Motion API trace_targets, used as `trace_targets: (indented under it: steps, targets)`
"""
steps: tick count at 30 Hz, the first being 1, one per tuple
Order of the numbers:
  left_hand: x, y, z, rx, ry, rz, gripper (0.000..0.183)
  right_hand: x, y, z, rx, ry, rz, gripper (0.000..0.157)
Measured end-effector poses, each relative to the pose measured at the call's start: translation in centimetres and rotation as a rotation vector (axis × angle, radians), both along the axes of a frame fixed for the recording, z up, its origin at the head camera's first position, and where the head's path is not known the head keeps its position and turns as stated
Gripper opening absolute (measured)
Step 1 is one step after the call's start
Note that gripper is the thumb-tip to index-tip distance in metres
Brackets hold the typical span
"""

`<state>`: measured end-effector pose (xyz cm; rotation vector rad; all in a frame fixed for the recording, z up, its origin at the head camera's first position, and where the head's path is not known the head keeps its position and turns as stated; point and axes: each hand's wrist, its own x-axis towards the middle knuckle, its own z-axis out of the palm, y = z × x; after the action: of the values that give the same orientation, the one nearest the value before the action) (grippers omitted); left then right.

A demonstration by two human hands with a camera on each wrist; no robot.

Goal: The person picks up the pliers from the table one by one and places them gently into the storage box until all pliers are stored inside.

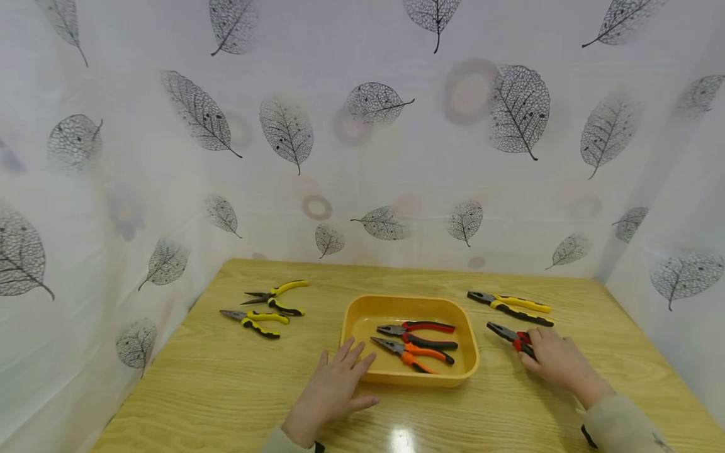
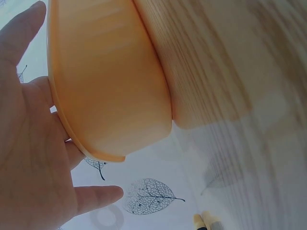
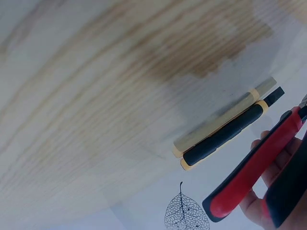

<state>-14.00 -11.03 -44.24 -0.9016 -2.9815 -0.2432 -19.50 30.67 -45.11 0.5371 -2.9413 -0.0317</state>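
My left hand has its fingers spread, with the fingertips over the front left corner of a yellow tray. In the left wrist view its straight fingers lie along the rim of the tray. Inside the tray lie red-and-black pliers and orange-and-black long-nose pliers. To the right of the tray, my right hand grips another pair of red-and-black pliers by the handles, its jaws pointing left. The right wrist view shows these pliers up close, held above the table.
Yellow-and-black pliers lie behind my right hand. Two more yellow-and-black pairs, one with handles spread and long-nose pliers below, lie at the left. A leaf-printed curtain stands behind the wooden table.
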Motion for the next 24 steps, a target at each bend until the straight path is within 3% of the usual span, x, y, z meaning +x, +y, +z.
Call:
trace_targets:
  steps: [16, 24]
  targets:
    - [0.01, -0.04, -0.07, 0.015, -0.014, -0.003, 0.071, 0.16, -0.46, 0.69, -0.010, 0.076, 0.004, 0.040]
    - [0.05, 0.08, 0.13, 0.011, -0.018, 0.002, 0.070, 0.20, -0.61, 1.00, 0.000, 0.160, 0.025, 0.044]
